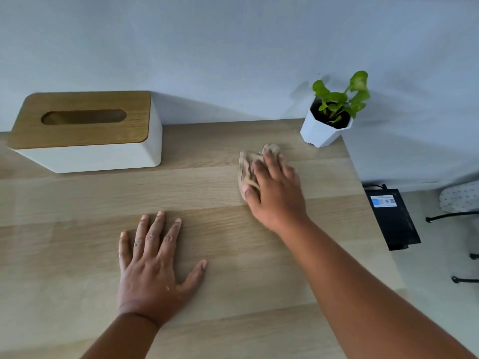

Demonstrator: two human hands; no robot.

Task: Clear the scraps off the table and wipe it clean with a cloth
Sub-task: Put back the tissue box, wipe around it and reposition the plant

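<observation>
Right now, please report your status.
Left hand flat on table. Right hand presses cloth, fingers straight. Plant pot close beyond.

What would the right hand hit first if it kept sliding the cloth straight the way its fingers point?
Probably the wall: the right hand on the cloth points just left of the plant pot. Clearance there is hard to judge.
</observation>
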